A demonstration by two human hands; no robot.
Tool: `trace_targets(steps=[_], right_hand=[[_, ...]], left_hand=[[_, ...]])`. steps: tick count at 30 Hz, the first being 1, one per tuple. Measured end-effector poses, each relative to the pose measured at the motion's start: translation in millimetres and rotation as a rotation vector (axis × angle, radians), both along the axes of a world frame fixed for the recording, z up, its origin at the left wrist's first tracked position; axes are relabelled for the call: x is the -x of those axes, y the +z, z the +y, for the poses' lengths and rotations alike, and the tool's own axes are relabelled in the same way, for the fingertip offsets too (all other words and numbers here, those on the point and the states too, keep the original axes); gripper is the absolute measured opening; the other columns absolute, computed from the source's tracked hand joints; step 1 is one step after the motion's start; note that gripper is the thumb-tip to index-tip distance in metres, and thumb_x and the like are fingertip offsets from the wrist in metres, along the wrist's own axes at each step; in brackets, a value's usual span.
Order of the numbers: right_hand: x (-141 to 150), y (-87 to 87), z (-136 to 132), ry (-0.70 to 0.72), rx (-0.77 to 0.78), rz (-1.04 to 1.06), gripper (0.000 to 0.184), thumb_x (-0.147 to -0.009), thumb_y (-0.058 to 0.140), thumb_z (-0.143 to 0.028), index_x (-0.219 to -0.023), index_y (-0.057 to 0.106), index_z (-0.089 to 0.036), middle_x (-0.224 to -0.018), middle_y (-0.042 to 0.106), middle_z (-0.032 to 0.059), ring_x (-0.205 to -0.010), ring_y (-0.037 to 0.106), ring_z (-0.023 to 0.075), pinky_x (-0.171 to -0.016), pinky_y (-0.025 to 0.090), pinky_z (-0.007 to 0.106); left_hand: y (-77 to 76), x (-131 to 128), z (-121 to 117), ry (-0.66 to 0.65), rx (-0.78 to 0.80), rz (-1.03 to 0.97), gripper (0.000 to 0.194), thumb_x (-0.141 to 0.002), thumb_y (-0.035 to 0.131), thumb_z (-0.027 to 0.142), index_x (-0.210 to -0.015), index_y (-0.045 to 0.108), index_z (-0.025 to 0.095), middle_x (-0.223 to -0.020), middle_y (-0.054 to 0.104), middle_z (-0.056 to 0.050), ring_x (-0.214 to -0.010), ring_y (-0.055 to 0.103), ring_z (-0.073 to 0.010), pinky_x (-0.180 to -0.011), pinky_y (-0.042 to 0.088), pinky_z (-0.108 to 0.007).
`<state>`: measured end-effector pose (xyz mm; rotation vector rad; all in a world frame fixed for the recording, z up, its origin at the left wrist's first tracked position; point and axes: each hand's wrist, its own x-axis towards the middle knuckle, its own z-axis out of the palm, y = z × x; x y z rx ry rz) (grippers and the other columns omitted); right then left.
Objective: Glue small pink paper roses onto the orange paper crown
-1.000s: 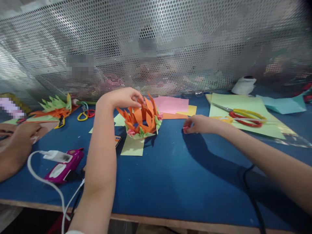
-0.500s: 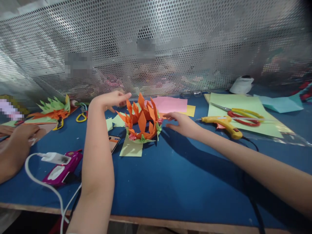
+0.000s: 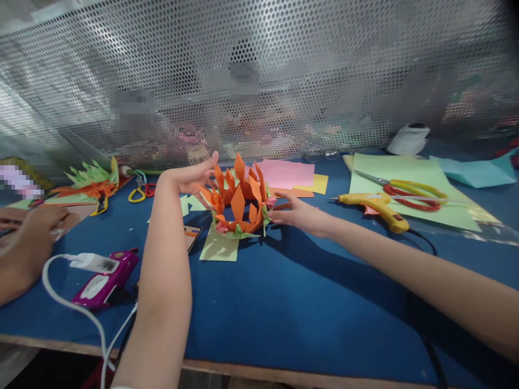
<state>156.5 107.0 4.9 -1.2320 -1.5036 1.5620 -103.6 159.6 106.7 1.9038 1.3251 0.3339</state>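
Note:
An orange paper crown [image 3: 238, 203], with pointed petals and small pink flowers and green leaves along its lower edge, sits upright on the blue table. My left hand [image 3: 190, 179] is at its left side, thumb raised and fingers spread; some fingertips are hidden behind the petals. On the other side, my right hand [image 3: 302, 214] has its fingers apart, their tips against or very close to the pink flower and green leaves. Neither hand is closed around the crown. A pale green paper square [image 3: 219, 247] lies partly beneath it.
On the right are a yellow glue gun [image 3: 375, 206] with a black cord and red-and-yellow scissors [image 3: 417, 197] on green paper [image 3: 454, 213]. Pink sheets [image 3: 286, 173] lie behind the crown. A phone [image 3: 192, 235], purple power strip [image 3: 103, 283] and another person's hand [image 3: 42, 221] are on the left.
Both my hands have come in closer to the crown: the left has lowered and turned toward its left side, the right has reached its right edge. The view has shifted slightly.

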Motion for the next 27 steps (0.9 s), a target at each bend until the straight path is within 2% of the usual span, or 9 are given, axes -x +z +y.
trace_targets(steps=[3, 5, 10, 16, 18, 21, 24, 26, 27], right_hand=[[3.2, 4.9, -1.7, -0.018, 0.136, 0.200, 0.069, -0.069, 0.067, -0.023, -0.127, 0.031, -0.022, -0.108, 0.057, 0.0060, -0.092, 0.060, 0.0129, -0.091, 0.047, 0.029], [2.4, 7.3, -0.9, -0.059, 0.178, 0.227, 0.068, -0.069, 0.065, -0.018, -0.127, 0.030, -0.022, -0.107, 0.057, 0.0045, -0.092, 0.060, 0.0119, -0.093, 0.046, 0.029], [-4.6, 12.5, 2.6, -0.213, 0.091, 0.089, 0.100, -0.066, 0.066, -0.017, -0.139, -0.002, -0.021, -0.116, 0.052, 0.0099, -0.098, 0.059, 0.0155, -0.090, 0.048, 0.030], [-11.3, 24.3, -0.7, -0.190, 0.091, -0.011, 0.108, -0.065, 0.064, -0.018, -0.139, -0.015, -0.021, -0.107, 0.059, 0.0070, -0.095, 0.060, 0.0154, -0.086, 0.049, 0.027], [-18.1, 31.1, -1.5, -0.112, 0.086, -0.149, 0.103, -0.067, 0.063, -0.021, -0.140, -0.010, -0.022, -0.102, 0.061, 0.0061, -0.089, 0.062, 0.0155, -0.081, 0.051, 0.027], [-34.2, 40.3, 2.5, -0.023, -0.080, -0.591, 0.090, -0.068, 0.064, -0.031, -0.140, 0.011, -0.022, -0.107, 0.058, 0.0100, -0.083, 0.061, 0.0189, -0.076, 0.050, 0.033], [-51.8, 42.9, 12.2, -0.125, -0.358, -1.072, 0.070, -0.065, 0.065, -0.042, -0.126, 0.042, -0.016, -0.119, 0.046, 0.0189, -0.099, 0.054, 0.0293, -0.080, 0.046, 0.041], [-60.4, 40.9, 18.5, -0.176, -0.446, -1.272, 0.064, -0.060, 0.068, -0.049, -0.112, 0.054, -0.014, -0.117, 0.045, 0.0219, -0.105, 0.048, 0.0354, -0.077, 0.045, 0.044], [-63.1, 39.5, 20.7, -0.145, -0.450, -1.314, 0.063, -0.057, 0.069, -0.051, -0.107, 0.057, -0.014, -0.113, 0.048, 0.0211, -0.103, 0.049, 0.0353, -0.074, 0.046, 0.043]], left_hand=[[-1.0, -6.0, 0.5, 0.023, 0.259, -0.139, 0.081, -0.066, 0.028, 0.080, -0.111, 0.060, 0.021, -0.096, 0.068, -0.015, -0.087, 0.063, -0.0246, -0.080, 0.046, -0.038], [-3.6, -11.7, 2.5, 0.024, 0.290, -0.206, 0.079, -0.064, 0.031, 0.080, -0.114, 0.057, 0.024, -0.101, 0.067, -0.013, -0.090, 0.062, -0.0246, -0.081, 0.046, -0.038], [-10.5, -26.9, 7.8, 0.014, 0.250, -0.354, 0.076, -0.066, 0.035, 0.078, -0.117, 0.053, 0.025, -0.111, 0.063, -0.011, -0.098, 0.058, -0.0244, -0.081, 0.045, -0.037], [-8.2, -35.1, 7.4, 0.152, 0.059, -0.467, 0.087, -0.068, 0.012, 0.081, -0.128, 0.039, 0.025, -0.113, 0.061, -0.002, -0.104, 0.051, -0.0220, -0.085, 0.038, -0.035], [-8.5, -33.9, 10.5, 0.193, 0.009, -0.453, 0.086, -0.069, 0.008, 0.080, -0.129, 0.037, 0.026, -0.115, 0.060, -0.002, -0.106, 0.050, -0.0220, -0.085, 0.038, -0.034], [-10.4, -29.6, 20.0, 0.224, -0.092, -0.434, 0.082, -0.073, 0.008, 0.077, -0.128, 0.039, 0.025, -0.123, 0.055, -0.006, -0.108, 0.050, -0.0222, -0.082, 0.040, -0.033], [-8.4, -26.0, 30.0, 0.296, -0.288, -0.448, 0.075, -0.077, 0.008, 0.073, -0.125, 0.040, 0.025, -0.131, 0.047, -0.008, -0.112, 0.049, -0.0216, -0.080, 0.042, -0.032], [-1.9, -26.6, 31.8, 0.364, -0.447, -0.465, 0.072, -0.077, 0.007, 0.072, -0.123, 0.040, 0.027, -0.131, 0.046, -0.006, -0.115, 0.047, -0.0213, -0.081, 0.042, -0.033], [3.1, -28.3, 30.1, 0.400, -0.524, -0.482, 0.070, -0.078, 0.008, 0.072, -0.121, 0.041, 0.028, -0.129, 0.047, -0.005, -0.115, 0.046, -0.0210, -0.083, 0.041, -0.033]])
